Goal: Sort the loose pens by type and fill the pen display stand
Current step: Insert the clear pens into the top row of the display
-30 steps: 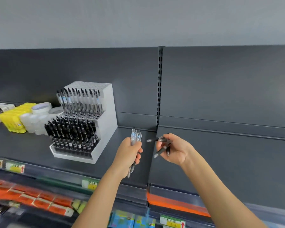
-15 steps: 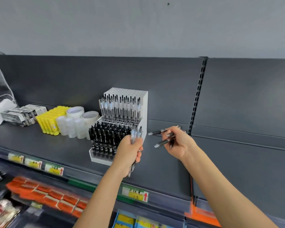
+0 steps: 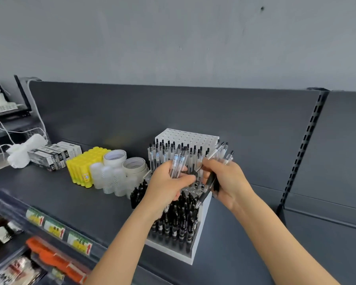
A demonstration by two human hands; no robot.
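Clear pens [image 3: 178,162]: left fingers [image 3: 182,179]. Black pen [image 3: 206,190]: right fingers [image 3: 213,167].

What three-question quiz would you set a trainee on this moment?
1. True or false: the right hand is empty.
2. Which tier of the stand shows only bare holes? A top, B middle, C bottom.
3. Fill in: the sticks left of the tape rolls are ____.
Key: 1 false, it holds black pens, while the left hand holds clear pens; 2 A; 3 yellow.
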